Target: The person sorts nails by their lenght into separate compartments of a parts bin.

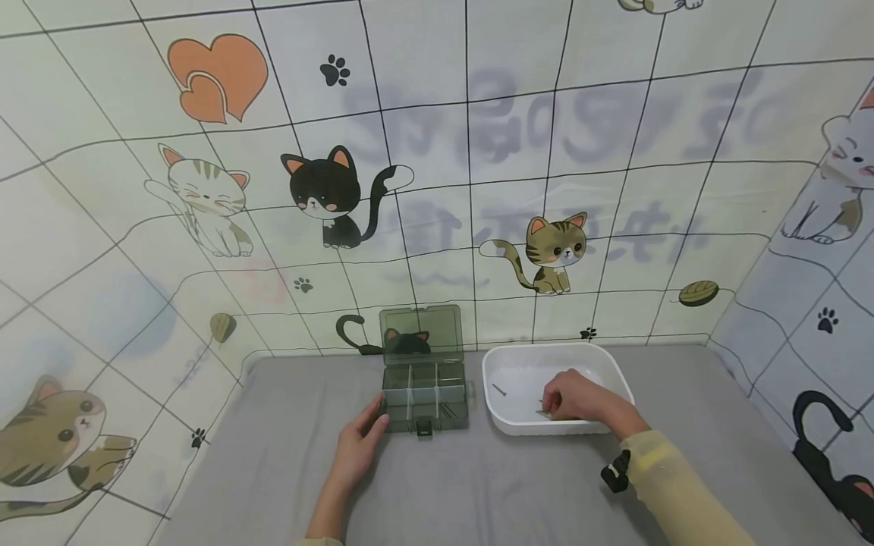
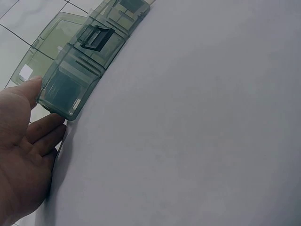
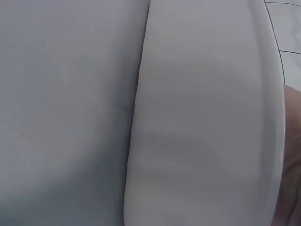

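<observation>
I note the green translucent compartment box [image 1: 454,426] on the grey-covered worktop [image 1: 512,493], its lid [image 1: 447,334] raised at the rear, its black latch [image 1: 424,429] facing front; the left hand [image 1: 358,445] lies at the box's left front corner, its grip loosely spread, touching the wall; several slender metal fasteners [image 1: 448,411] lie in the front right compartment; the white tray [image 1: 539,428] sits just beside the box, to its right; the right hand [image 1: 576,396] is down inside the tray, fingers bent towards its floor; whether that grip pinches anything, I cannot tell; one screw-like fastener [image 1: 500,390] lies apart from it, near the tray's left wall.
</observation>
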The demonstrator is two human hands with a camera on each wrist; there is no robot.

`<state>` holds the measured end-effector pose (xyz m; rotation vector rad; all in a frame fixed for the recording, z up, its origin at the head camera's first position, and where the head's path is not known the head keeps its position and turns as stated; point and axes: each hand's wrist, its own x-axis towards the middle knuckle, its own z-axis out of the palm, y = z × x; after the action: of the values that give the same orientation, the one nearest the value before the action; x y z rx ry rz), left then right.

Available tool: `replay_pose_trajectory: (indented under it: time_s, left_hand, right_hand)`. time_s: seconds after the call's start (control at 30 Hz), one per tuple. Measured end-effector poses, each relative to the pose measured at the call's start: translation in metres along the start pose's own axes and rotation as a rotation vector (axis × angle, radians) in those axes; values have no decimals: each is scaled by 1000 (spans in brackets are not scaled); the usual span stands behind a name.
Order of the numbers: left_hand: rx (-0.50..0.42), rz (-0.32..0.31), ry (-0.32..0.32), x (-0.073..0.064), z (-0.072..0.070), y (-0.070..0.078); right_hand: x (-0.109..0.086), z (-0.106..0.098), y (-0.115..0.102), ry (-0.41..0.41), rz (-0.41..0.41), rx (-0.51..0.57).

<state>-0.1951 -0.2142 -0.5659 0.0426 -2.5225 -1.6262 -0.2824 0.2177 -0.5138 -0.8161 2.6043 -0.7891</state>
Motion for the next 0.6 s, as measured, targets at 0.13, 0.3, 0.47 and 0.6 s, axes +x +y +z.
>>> replay_pose_trajectory:
  time_s: [0.13,0.3,0.47,0.6]
  left_hand:
    - [2,2,-1,0,0,0]
    - [0,8,1,0,0,-1]
    - [-8,-1,-3,0,0,-1]
    - [-9,2,-8,0,0,0]
  right_hand:
    - [1,0,2,34,-3,-6]
    - [1,1,7,117,35,-50]
    - [1,1,11,154,91,-69]
    - [-2,1,13,145,133,-60]
